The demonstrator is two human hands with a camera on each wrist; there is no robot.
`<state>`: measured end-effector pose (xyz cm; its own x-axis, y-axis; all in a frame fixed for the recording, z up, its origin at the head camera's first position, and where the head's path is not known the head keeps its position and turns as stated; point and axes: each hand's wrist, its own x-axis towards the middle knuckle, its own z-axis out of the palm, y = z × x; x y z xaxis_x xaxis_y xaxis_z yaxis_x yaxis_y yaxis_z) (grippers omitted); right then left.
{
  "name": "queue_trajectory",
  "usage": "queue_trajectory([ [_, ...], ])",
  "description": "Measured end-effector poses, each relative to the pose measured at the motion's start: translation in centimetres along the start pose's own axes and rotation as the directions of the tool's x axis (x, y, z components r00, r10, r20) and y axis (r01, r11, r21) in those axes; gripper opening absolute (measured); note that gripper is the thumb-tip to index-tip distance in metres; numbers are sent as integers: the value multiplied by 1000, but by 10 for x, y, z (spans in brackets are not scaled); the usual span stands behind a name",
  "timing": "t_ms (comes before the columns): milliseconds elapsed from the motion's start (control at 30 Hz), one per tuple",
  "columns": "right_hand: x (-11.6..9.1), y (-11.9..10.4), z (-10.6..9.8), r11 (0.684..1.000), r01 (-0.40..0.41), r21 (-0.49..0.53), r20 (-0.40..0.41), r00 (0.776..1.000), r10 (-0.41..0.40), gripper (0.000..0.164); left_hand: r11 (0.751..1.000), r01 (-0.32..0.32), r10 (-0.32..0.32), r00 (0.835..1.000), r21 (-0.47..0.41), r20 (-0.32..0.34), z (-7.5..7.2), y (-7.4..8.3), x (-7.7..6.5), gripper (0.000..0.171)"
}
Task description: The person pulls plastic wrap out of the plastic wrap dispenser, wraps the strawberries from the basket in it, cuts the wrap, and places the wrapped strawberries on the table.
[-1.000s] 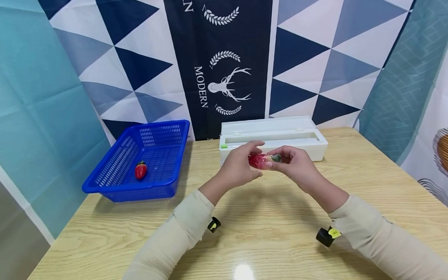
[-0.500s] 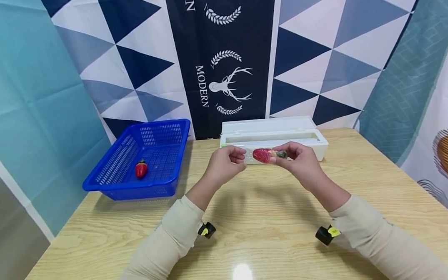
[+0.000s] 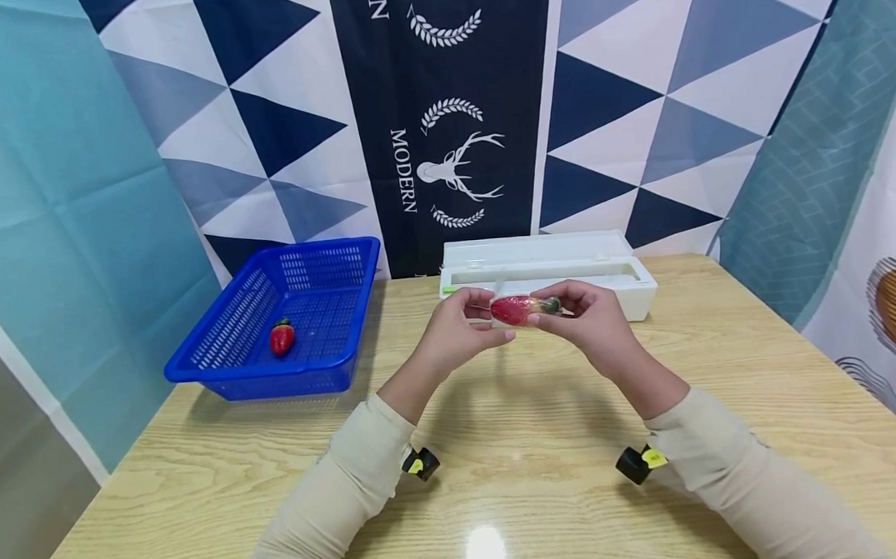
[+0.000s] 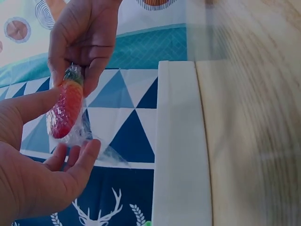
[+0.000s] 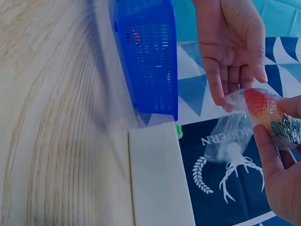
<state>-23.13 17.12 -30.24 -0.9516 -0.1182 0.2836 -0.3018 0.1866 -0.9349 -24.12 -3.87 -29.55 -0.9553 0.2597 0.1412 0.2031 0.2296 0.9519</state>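
A red strawberry (image 3: 511, 310) with a green leafy top is wrapped in clear plastic film (image 4: 110, 153), above the table. My right hand (image 3: 594, 316) pinches it at the leafy end between thumb and fingers. My left hand (image 3: 453, 329) is at the red tip, thumb and fingers spread apart around it. In the left wrist view, those fingertips lie right at a loose tail of film that hangs off the strawberry. The right wrist view shows the film (image 5: 223, 136) trailing below the left fingers.
Behind the hands stands a long white box (image 3: 629, 301) with its lid raised and a green tab at its left end. To the left, a blue plastic basket (image 3: 332, 376) holds another strawberry (image 3: 281, 338). A patterned cloth (image 3: 299, 127) hangs behind the wooden table (image 3: 547, 492).
My left hand drew away leftward from the strawberry, then came back to its tip. The right hand keeps its pinch and has shifted slightly left with the strawberry.
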Motion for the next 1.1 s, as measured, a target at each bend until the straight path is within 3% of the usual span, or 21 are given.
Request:
queue_trajectory([
  [167, 1, 1, -2, 1000, 7, 16, 41, 999, -8, 42, 998, -32, 33, 999, -50, 6, 3, -4, -1, 44],
  [300, 2, 3, -6, 999, 15, 39, 65, 998, -18, 39, 988, -65, 73, 996, -141, 47, 4, -9, -1, 33],
  [500, 6, 11, -15, 992, 87, 88, 116, 988, -97, 38, 945, -49, 77, 994, -325, 75, 1, -13, 2, 25],
  [567, 9, 15, -19, 981, 109, 159, 107, 986, -127, 40, 908, -23, 64, 994, -419, 84, -1, -13, 2, 20],
  [633, 12, 19, -23, 969, 101, 225, 99, 987, -126, 42, 850, 13, 51, 993, -527, 107, -4, -12, 3, 13],
  [767, 16, 26, -24, 940, -55, 336, 197, 980, -13, 43, 715, 104, 38, 981, -691, 188, -8, -12, 4, 10],
  [833, 17, 29, -22, 921, -130, 367, 260, 965, 32, 37, 687, 129, 40, 976, -715, 213, -9, -12, 4, 12],
  [933, 16, 31, -19, 891, -168, 422, 278, 959, 50, 19, 701, 117, 36, 979, -703, 199, -10, -13, 4, 13],
  [1100, 15, 29, -21, 873, -139, 467, 207, 977, 44, 13, 786, 80, -6, 992, -613, 123, -10, -15, 6, 9],
])
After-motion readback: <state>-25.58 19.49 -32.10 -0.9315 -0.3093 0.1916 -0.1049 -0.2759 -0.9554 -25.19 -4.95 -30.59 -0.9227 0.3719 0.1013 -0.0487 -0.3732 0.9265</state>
